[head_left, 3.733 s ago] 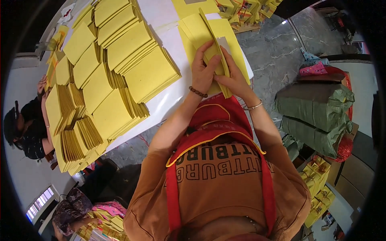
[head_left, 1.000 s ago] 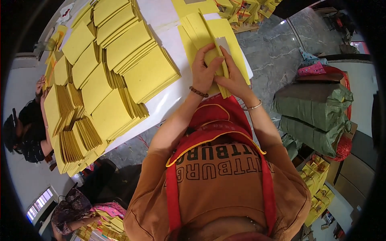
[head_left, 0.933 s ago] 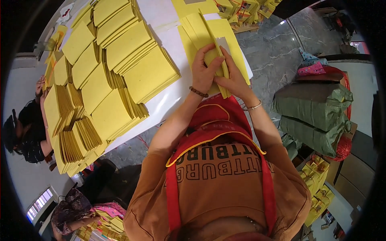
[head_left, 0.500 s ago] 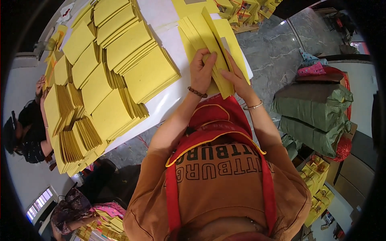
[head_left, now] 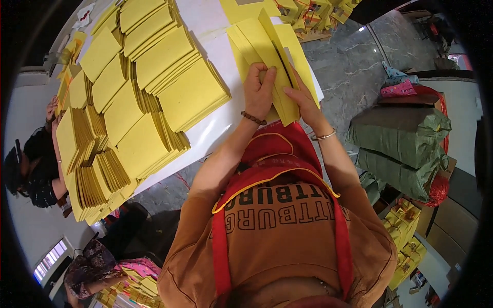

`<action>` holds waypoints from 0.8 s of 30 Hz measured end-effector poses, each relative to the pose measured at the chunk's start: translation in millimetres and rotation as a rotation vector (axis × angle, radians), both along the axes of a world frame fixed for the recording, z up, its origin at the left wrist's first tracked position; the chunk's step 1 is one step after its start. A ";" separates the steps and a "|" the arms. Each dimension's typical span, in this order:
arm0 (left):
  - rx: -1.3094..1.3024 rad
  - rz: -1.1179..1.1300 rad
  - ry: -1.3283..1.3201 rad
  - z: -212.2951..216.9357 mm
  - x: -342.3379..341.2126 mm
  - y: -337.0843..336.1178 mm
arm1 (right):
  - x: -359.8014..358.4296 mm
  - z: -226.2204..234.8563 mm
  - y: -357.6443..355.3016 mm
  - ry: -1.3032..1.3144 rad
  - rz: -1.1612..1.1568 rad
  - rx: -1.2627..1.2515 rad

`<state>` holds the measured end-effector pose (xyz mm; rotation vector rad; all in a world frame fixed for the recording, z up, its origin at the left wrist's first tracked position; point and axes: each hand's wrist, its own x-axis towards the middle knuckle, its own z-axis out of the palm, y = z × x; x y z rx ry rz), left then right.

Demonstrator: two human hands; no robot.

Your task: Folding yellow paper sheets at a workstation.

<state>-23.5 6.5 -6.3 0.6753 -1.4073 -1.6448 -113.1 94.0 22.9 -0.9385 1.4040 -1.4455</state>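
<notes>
Head view: the left hand (head_left: 259, 92) has its fingers curled against the left panel of a folded yellow card (head_left: 257, 43), though whether they pinch it cannot be told, while the right hand (head_left: 308, 105) grasps its right side, thumb on top and fingers behind the raised flap. Over a flat yellow sheet (head_left: 307, 69) on the white-covered bench (head_left: 205, 18), the card's long axis runs away from the red apron (head_left: 280, 149), its far end leaning left. Folded yellow stacks (head_left: 192, 95) fill the bench's left; at right sit green sacks (head_left: 395, 128), contents hidden.
</notes>
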 end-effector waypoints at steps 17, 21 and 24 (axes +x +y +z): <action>0.033 0.107 0.238 16.9 0.0 5.2 | 3.7 -9.3 -5.6 0.159 0.034 -0.064; 0.043 -0.029 0.077 11.7 5.4 -2.3 | 4.7 -9.0 -6.8 0.331 0.054 -0.040; 0.159 -0.075 0.138 14.8 5.2 0.2 | 6.0 -2.5 -6.8 0.350 0.054 -0.037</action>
